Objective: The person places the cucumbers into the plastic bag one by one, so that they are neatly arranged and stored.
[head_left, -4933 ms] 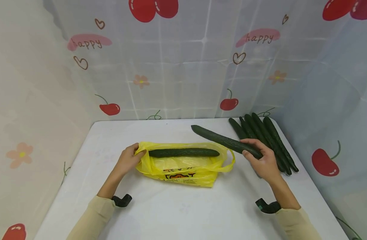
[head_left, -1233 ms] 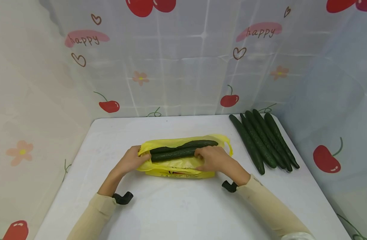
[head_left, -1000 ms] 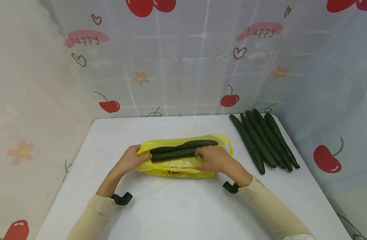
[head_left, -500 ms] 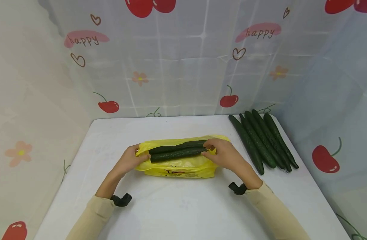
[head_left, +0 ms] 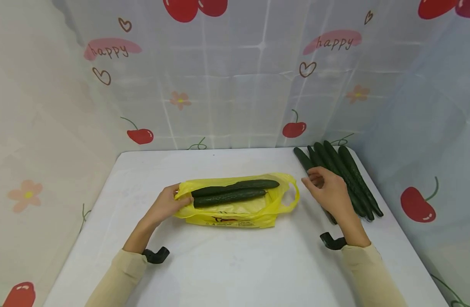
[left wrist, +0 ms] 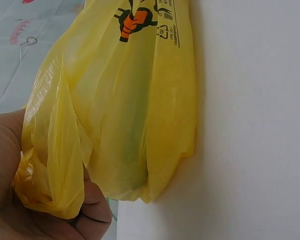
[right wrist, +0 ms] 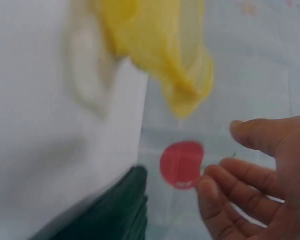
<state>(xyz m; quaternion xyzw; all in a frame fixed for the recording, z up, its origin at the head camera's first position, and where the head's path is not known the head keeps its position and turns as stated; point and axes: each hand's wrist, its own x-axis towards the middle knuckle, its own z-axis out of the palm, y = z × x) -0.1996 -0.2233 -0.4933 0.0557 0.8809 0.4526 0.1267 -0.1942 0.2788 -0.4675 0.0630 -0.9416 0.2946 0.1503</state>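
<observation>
A yellow plastic bag (head_left: 227,218) lies on its side at mid-table, its mouth spread wide. Inside it two dark green cucumbers (head_left: 235,197) rest side by side. My left hand (head_left: 166,205) grips the left end of the bag's rim; in the left wrist view the yellow film is bunched between thumb and fingers. My right hand (head_left: 329,192) hovers between the bag's right handle (head_left: 295,200) and a row of several cucumbers (head_left: 348,170). Its fingers are loosely bent with nothing between them, as the right wrist view also shows. It partly hides the nearest cucumbers of the row.
The white table (head_left: 235,264) has its back edge against a printed curtain (head_left: 235,85) with cherries and hearts. Another patterned sheet (head_left: 430,149) borders the right side, close to the cucumber row.
A second cucumber has gone from my right hand into the bag. That hand has since let go and moved right, out towards the row. My left hand keeps its hold on the rim.
</observation>
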